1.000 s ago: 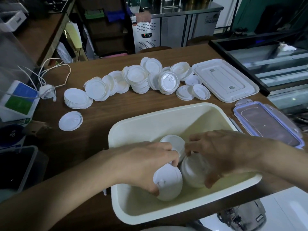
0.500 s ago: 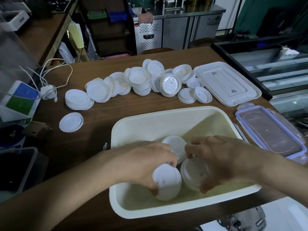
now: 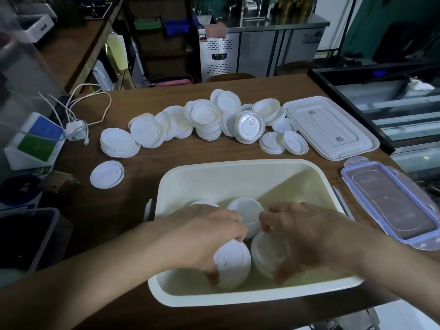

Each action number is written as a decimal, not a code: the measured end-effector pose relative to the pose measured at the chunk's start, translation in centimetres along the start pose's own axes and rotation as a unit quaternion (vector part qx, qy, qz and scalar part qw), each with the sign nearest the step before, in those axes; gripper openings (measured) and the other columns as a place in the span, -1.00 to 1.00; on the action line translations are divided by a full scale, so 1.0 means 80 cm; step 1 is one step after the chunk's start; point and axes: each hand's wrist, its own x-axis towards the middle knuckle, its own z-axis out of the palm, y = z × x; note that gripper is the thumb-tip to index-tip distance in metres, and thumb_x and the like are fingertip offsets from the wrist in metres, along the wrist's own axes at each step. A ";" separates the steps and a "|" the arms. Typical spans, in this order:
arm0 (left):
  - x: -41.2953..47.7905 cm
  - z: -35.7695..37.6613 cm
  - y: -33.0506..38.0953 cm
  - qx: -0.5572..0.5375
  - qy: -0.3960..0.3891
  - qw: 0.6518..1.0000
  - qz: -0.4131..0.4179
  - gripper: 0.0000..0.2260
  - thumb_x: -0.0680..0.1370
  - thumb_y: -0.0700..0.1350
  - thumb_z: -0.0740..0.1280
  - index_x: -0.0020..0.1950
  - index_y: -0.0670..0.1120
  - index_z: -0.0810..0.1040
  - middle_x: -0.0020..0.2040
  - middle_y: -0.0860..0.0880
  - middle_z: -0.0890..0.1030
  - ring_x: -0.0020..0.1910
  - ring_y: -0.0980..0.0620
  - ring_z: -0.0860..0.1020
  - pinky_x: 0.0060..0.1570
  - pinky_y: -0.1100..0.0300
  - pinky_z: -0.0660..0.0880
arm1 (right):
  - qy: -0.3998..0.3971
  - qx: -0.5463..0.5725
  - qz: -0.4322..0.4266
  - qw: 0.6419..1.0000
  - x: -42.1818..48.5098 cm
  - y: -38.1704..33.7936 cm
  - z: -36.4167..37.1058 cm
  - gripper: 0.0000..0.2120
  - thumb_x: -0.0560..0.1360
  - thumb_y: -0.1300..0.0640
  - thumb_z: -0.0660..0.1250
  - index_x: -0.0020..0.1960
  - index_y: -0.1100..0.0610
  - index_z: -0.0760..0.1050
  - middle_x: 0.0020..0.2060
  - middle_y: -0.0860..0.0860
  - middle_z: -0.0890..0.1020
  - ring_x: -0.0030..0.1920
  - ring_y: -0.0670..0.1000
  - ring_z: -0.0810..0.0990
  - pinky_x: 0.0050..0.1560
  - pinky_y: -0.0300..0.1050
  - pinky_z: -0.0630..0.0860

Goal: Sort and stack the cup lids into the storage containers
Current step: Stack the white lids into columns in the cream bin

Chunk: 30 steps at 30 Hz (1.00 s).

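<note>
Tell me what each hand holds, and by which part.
The left hand grips the left lid stack round its sides; the right hand grips the right lid stack likewise, both inside the cream tub.

The container (image 3: 240, 166) sits on the tabletop (image 3: 147, 179), lid stacks (image 3: 234, 260) inside. Loose lids (image 3: 204, 120) lie in a row behind it. The rear cover (image 3: 331, 126) lies right of the row; the near cover (image 3: 392, 203) lies right of the container.

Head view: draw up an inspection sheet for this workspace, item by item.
Surface: wooden table, mostly covered.
Job's things: cream tub holds lid stacks; loose lids rowed behind it; single lid apart, left.
Clutter: white tub cover, clear clip cover, blue-green box.
Grips: left grip holds the near-left stack; right grip holds the near-right stack, both inside the tub.
Cables: white charger with looped cord at left.
Surroundings: steel counter unit behind.
</note>
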 end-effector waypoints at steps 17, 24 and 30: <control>-0.059 -0.006 -0.021 -0.070 0.004 0.994 -0.086 -0.50 0.48 0.17 0.53 0.37 0.25 0.44 0.19 0.23 0.51 0.16 0.21 0.49 -0.07 0.34 0.37 | 0.007 -0.011 -0.060 0.998 0.024 -0.040 -0.019 -0.34 0.26 -0.51 0.46 0.16 -0.20 0.31 0.08 -0.23 0.44 0.06 -0.07 0.49 -0.03 -0.16 0.41; -0.083 -0.029 -0.052 -0.144 0.112 0.981 -0.062 -0.55 0.41 0.29 0.53 0.24 0.26 0.54 0.06 0.29 0.53 0.06 0.26 0.49 -0.08 0.39 0.40 | 0.127 -0.008 -0.116 0.985 0.031 -0.035 -0.056 -0.47 0.35 -0.54 0.27 0.16 -0.25 0.37 -0.07 -0.28 0.45 -0.12 -0.23 0.49 -0.24 -0.27 0.34; -0.108 -0.043 -0.099 -0.273 0.326 0.901 -0.084 -0.73 0.43 0.09 0.58 0.06 0.01 0.70 -0.15 0.11 0.68 -0.24 0.05 0.63 -0.27 0.33 0.50 | 0.233 0.120 -0.189 0.946 0.068 -0.040 -0.115 -0.70 0.43 -0.20 0.52 0.03 -0.08 0.55 -0.21 -0.19 0.57 -0.25 -0.10 0.56 -0.28 -0.30 0.44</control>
